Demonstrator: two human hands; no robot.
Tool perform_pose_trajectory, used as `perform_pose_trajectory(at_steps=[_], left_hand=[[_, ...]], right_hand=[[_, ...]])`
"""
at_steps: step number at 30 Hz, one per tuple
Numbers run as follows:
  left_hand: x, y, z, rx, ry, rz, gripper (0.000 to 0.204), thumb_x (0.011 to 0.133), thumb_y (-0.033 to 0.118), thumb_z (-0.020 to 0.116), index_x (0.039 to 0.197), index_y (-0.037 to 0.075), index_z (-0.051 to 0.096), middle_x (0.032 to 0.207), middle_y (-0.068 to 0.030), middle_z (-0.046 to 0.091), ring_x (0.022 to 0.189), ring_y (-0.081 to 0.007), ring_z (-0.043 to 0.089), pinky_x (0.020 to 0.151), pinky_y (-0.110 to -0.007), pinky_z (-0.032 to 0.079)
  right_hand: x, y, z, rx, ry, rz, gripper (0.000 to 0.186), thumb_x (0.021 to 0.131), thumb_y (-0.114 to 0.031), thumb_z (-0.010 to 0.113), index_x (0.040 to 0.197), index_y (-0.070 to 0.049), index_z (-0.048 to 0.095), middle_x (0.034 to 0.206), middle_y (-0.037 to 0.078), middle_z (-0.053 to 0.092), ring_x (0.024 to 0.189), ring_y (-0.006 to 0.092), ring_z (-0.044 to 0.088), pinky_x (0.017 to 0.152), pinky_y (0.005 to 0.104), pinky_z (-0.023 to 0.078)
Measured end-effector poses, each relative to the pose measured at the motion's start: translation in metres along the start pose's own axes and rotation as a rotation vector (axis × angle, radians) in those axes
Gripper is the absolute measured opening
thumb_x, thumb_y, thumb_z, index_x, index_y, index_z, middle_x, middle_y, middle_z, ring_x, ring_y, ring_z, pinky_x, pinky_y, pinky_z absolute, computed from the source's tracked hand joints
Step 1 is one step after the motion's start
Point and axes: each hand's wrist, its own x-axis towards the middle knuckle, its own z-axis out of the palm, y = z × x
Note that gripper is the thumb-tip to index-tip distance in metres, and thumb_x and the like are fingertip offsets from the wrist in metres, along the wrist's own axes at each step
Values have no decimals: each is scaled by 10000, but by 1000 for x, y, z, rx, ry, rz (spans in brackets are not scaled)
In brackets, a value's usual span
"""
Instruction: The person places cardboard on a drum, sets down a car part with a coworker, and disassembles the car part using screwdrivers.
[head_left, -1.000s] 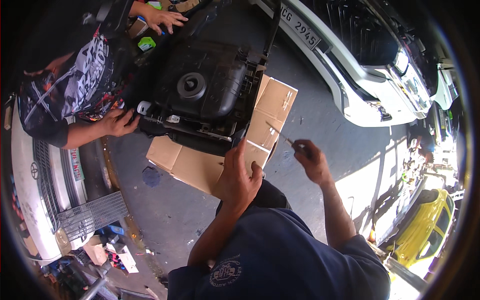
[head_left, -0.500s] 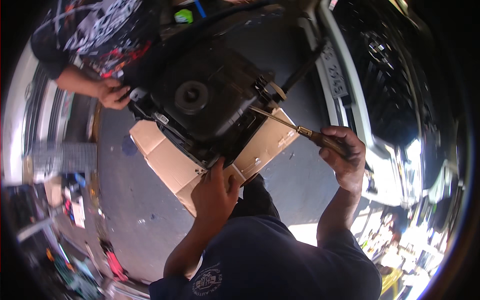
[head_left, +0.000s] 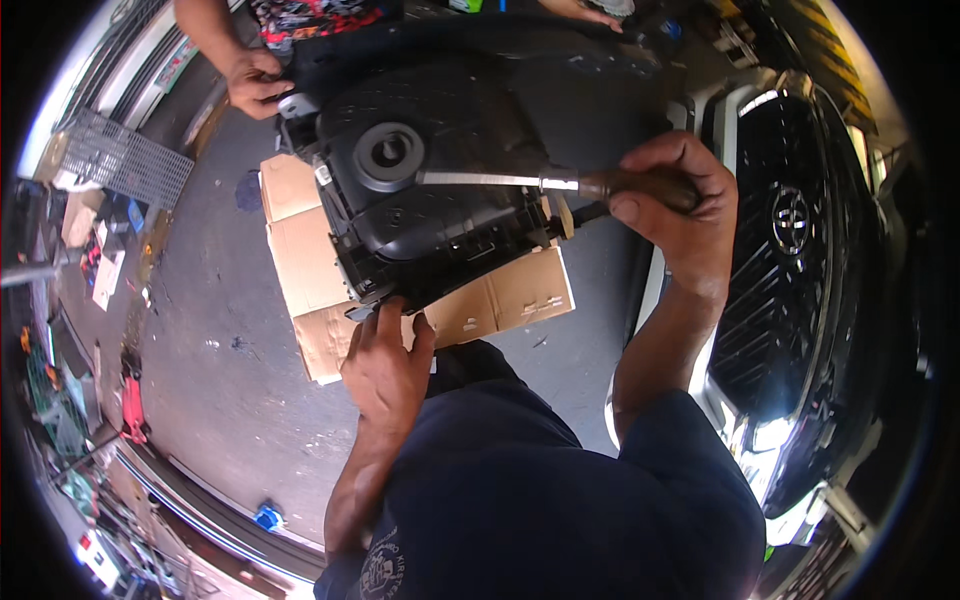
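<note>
A black plastic assembly (head_left: pixel 440 225), with a round grey-rimmed cap (head_left: pixel 388 150), lies over flattened cardboard (head_left: pixel 305 255). My right hand (head_left: pixel 680 215) is closed round the dark handle of a screwdriver (head_left: pixel 490 180), whose long metal shaft lies across the assembly, tip beside the cap. My left hand (head_left: pixel 385 365) grips the assembly's near lower corner, fingertips curled at its edge. Across from me a co-worker's hand (head_left: pixel 258 85) holds the assembly's far left corner; part of their other hand (head_left: pixel 600 18) shows at the top.
A car's dark grille and pale bumper (head_left: pixel 775 320) stand close on the right. At upper left are another vehicle's front and a metal grating (head_left: pixel 120 160). Boxes (head_left: pixel 85 215), a red tool (head_left: pixel 133 400) and assorted parts lie along the left side.
My right hand has brought the screwdriver up from beside the assembly to lie almost horizontally across it. My left hand stays at the near edge. The whole view has swung round.
</note>
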Motion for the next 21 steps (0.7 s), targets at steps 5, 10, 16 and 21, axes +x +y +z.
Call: perform_pose_trajectory(at_steps=[5, 10, 16, 21], left_hand=[[-1, -2, 13, -163, 167, 53, 241, 762, 165, 697, 979, 64, 662, 735, -112, 626, 556, -270, 602, 538, -384, 483], [7, 5, -5, -235, -69, -87, 224, 779, 248, 713, 927, 90, 659, 734, -130, 669, 605, -329, 659, 535, -410, 524], [7, 6, -1, -152, -140, -58, 254, 786, 225, 715, 971, 69, 639, 527, -110, 584, 502, -294, 622, 485, -387, 478], [5, -2, 6, -257, -141, -60, 224, 802, 237, 699, 920, 64, 618, 550, -119, 601, 527, -316, 632, 489, -404, 482]], right_hand=[[18, 15, 32, 140, -1, -6, 321, 670, -8, 820, 923, -15, 622, 807, 55, 685, 706, 102, 657, 643, 207, 527], [28, 34, 49, 369, -36, 14, 240, 768, -95, 747, 942, -12, 604, 854, 79, 647, 802, 133, 659, 721, 244, 527], [24, 35, 99, 713, -162, -63, 163, 909, -111, 560, 1022, 0, 522, 810, 108, 577, 751, 168, 601, 660, 276, 487], [20, 49, 119, 852, -256, -29, 311, 946, -316, 559, 867, -24, 492, 664, 51, 473, 569, 103, 449, 503, 242, 366]])
